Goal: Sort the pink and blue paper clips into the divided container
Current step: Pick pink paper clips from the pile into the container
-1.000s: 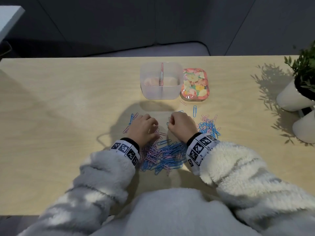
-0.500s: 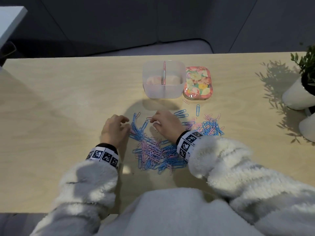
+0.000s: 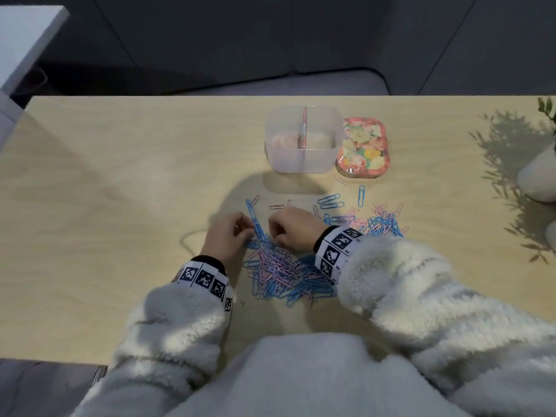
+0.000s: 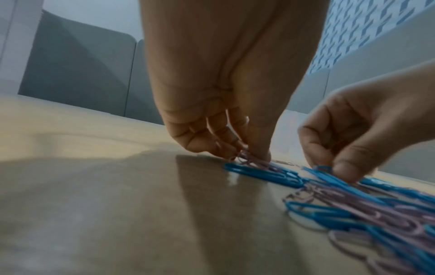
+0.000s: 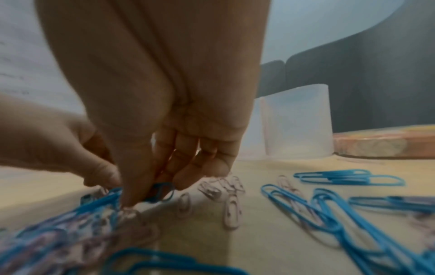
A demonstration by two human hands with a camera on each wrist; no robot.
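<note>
both hands pinching paper clips

right hand fingers pinching blue paper clip, translucent container behind

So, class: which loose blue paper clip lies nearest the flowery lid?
The lone blue clip standing lengthwise just below the flowery lid; the paired blue clips lie farther left.

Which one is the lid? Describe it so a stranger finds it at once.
Start at the clear divided container on the table's far side. Touching its right wall lies the lid, flat. It alone carries a bright floral print in pink, yellow and green.
</note>
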